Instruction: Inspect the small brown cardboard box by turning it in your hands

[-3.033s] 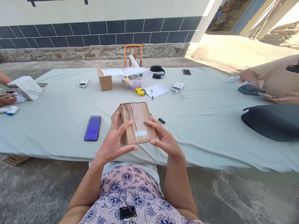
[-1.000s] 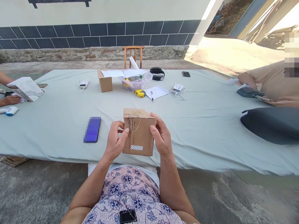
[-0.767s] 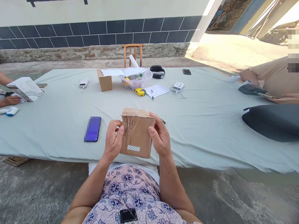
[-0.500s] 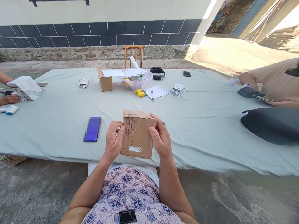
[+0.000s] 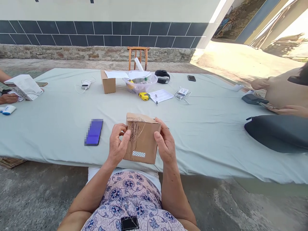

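I hold a small brown cardboard box [image 5: 142, 138] upright over the near edge of the table [image 5: 60, 122]. It is wrapped in clear tape and carries a small white label low on its front. My left hand [image 5: 117, 146] grips its left side, thumb and fingertips pinching at the tape there. My right hand [image 5: 165, 144] wraps round its right side.
A blue phone [image 5: 94, 132] lies left of the box. Farther back are a second cardboard box [image 5: 108, 84], a clear bowl [image 5: 140, 84], a yellow tape measure [image 5: 144, 96], papers and chargers. A dark bag [image 5: 276, 132] lies right. Other people's hands rest at both table ends.
Three seconds ago the box lay tilted back with its broad face up; it now stands upright in both hands. My left fingers have closed onto the tape at its left edge.
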Tool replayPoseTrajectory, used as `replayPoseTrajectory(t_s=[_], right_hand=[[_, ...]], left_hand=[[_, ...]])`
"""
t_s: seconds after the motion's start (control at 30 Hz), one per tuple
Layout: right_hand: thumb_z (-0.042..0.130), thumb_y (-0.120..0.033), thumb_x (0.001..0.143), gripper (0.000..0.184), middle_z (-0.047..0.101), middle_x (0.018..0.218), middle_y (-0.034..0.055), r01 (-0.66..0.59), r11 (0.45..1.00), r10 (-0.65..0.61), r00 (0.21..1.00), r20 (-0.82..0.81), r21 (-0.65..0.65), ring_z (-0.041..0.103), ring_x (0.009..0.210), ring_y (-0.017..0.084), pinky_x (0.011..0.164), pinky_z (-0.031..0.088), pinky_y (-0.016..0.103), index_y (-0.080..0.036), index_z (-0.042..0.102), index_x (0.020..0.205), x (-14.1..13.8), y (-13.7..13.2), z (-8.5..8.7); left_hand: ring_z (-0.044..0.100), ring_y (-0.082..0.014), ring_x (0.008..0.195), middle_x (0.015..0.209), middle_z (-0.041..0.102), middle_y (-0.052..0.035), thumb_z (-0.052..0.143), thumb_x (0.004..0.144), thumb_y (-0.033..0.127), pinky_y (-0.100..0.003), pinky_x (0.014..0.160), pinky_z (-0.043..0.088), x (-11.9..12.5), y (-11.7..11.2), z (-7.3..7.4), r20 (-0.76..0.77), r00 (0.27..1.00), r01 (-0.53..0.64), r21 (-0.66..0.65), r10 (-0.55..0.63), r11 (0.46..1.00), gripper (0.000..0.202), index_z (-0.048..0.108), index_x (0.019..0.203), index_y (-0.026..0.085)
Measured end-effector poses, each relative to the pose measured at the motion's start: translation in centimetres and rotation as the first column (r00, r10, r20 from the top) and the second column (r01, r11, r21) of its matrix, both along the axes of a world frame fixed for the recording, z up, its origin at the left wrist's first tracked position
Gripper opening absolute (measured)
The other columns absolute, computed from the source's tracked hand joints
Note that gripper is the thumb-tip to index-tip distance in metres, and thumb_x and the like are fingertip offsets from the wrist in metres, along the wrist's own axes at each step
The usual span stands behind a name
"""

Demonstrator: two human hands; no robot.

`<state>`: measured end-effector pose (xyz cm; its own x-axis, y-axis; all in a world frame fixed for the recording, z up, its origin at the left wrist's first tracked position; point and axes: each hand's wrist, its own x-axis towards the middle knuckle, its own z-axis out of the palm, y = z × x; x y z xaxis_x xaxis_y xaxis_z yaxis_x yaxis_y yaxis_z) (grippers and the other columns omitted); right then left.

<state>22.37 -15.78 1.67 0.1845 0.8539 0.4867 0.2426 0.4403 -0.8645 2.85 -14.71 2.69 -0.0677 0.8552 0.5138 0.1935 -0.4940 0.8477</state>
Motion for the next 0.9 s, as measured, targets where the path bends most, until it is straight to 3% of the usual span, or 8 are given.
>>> replayPoseTrajectory(t_s=[0.2,0.4,0.5,0.63,0.77,0.9], right_hand=[[0.062,-0.055,0.098,0.056,0.068,0.102,0.0056,-0.019,1.0,0.019,0.999,-0.034,-0.008,0.066,0.094,0.022,0.083,0.057,0.036,-0.026,0.063,0.145,0.0,0.1,-0.3],[0.062,-0.056,0.098,0.057,0.068,0.104,0.006,-0.018,0.999,0.017,1.0,-0.016,-0.037,0.067,0.096,0.022,0.084,0.058,0.037,-0.025,0.062,0.146,0.4,0.2,-0.2],[0.06,-0.054,0.099,0.056,0.067,0.103,0.0059,0.022,0.999,-0.021,0.999,0.034,-0.049,0.066,0.094,0.022,0.083,0.059,0.037,-0.025,0.062,0.147,0.3,0.1,0.0],[0.054,-0.05,0.101,0.053,0.065,0.098,0.0046,0.155,0.988,-0.151,0.98,0.126,-0.017,0.063,0.087,0.02,0.082,0.06,0.038,-0.026,0.061,0.148,-0.2,-0.3,0.5],[0.057,-0.053,0.098,0.064,0.07,0.114,0.0082,0.238,0.971,-0.225,0.95,0.215,-0.036,0.066,0.092,0.022,0.077,0.062,0.039,-0.03,0.048,0.156,-0.9,-1.1,1.2],[0.069,-0.063,0.087,0.078,0.063,0.14,0.0138,0.304,0.952,-0.28,0.916,0.286,-0.043,0.066,0.115,0.03,0.09,0.061,0.05,-0.03,0.043,0.152,-1.7,-1.6,1.8]], left_hand=[[0.06,-0.0182,0.097,0.1,0.064,-0.0053,0.054,0.099,0.03,-0.03,0.08,0.048,0.1,-0.1,0.2,0.011,1.0,-0.017,-0.001,0.017,1.0,0.015,0.059,0.088,0.023],[0.061,-0.021,0.104,0.106,0.065,-0.0065,0.058,0.098,0.042,-0.034,0.09,0.047,0.0,0.4,-0.8,0.116,0.992,0.074,-0.155,-0.056,0.985,0.02,0.06,0.092,0.023],[0.062,-0.0216,0.105,0.114,0.065,-0.0072,0.057,0.098,0.052,-0.036,0.092,0.048,0.2,0.5,-1.2,0.175,0.982,0.117,-0.242,-0.075,0.963,0.03,0.06,0.105,0.023],[0.062,-0.0236,0.112,0.117,0.065,-0.0082,0.057,0.097,0.06,-0.039,0.098,0.049,0.5,0.1,-1.2,0.179,0.981,0.116,-0.233,-0.075,0.965,0.038,0.061,0.109,0.024],[0.061,-0.0256,0.12,0.125,0.064,-0.0107,0.056,0.099,0.057,-0.042,0.103,0.049,0.6,-0.1,-1.4,0.165,0.984,0.102,-0.182,-0.072,0.978,0.036,0.06,0.111,0.023],[0.057,-0.0277,0.13,0.135,0.061,-0.0125,0.06,0.098,0.047,-0.045,0.106,0.049,0.8,-0.3,-1.7,0.073,0.995,0.076,-0.121,-0.067,0.99,0.027,0.06,0.112,0.024]])
